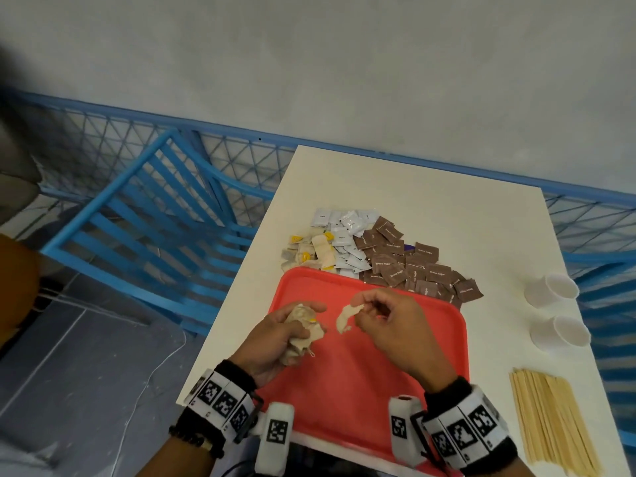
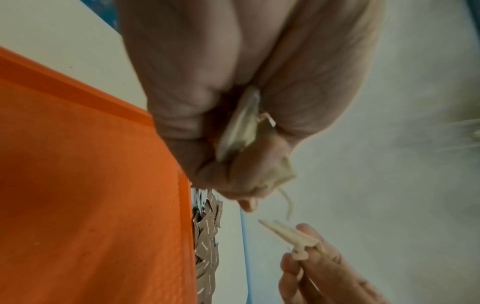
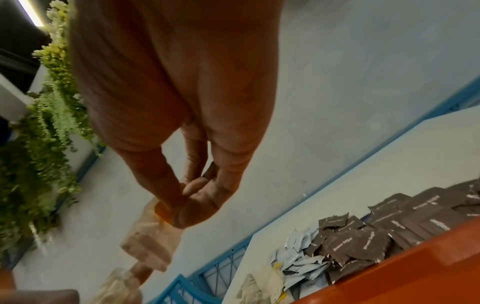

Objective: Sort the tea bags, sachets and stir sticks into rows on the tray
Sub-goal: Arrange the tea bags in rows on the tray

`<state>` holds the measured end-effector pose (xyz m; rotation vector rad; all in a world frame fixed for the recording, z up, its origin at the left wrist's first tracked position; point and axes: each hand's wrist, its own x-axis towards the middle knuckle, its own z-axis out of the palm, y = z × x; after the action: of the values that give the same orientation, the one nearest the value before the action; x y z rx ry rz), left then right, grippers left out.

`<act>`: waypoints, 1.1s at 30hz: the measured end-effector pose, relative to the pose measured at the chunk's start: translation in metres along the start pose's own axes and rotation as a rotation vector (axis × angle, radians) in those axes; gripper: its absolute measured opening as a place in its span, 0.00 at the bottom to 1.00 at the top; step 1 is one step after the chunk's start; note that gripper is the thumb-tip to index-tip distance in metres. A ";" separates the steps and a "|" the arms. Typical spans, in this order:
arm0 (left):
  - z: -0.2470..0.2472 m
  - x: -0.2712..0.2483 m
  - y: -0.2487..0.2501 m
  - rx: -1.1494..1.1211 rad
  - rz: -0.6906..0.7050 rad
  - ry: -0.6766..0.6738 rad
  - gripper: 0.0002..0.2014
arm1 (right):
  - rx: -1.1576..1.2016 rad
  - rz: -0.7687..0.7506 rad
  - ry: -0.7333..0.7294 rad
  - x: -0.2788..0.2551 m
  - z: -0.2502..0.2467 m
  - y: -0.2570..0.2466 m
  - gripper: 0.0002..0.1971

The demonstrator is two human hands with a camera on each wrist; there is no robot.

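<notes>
Over the red tray (image 1: 361, 390), my left hand (image 1: 292, 328) grips a bunch of beige tea bags (image 1: 303, 333); the left wrist view shows the bags (image 2: 241, 127) squeezed in the fist. My right hand (image 1: 368, 306) pinches a single tea bag (image 1: 346, 318) by its end, just right of the bunch; it hangs below the fingertips (image 3: 179, 214) in the right wrist view (image 3: 150, 240). Behind the tray lie more tea bags (image 1: 309, 253), white sachets (image 1: 344, 232) and brown sugar sachets (image 1: 413, 266). Wooden stir sticks (image 1: 550, 418) lie at the right of the table.
Two white paper cups (image 1: 554, 290) (image 1: 561, 333) lie on their sides right of the tray. The white table (image 1: 395, 187) ends at a blue mesh railing (image 1: 206, 149); a blue slatted chair (image 1: 155, 218) stands at the left.
</notes>
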<state>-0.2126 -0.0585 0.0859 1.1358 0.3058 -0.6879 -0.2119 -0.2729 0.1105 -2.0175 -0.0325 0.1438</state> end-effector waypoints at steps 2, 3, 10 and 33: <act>-0.002 -0.005 -0.002 0.033 0.030 0.088 0.22 | -0.114 -0.083 0.003 0.000 -0.002 0.005 0.07; -0.002 -0.007 -0.002 0.057 0.050 0.113 0.21 | -0.174 -0.130 -0.003 -0.001 -0.003 0.007 0.05; 0.010 -0.018 0.004 0.288 0.214 0.076 0.19 | -0.186 -0.165 -0.205 -0.006 -0.011 -0.002 0.05; 0.019 -0.011 0.014 0.458 0.223 0.022 0.16 | 0.300 -0.012 0.028 -0.007 -0.001 -0.008 0.03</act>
<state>-0.2139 -0.0681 0.1096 1.5869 0.0342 -0.5611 -0.2188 -0.2711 0.1185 -1.7193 -0.0046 0.1061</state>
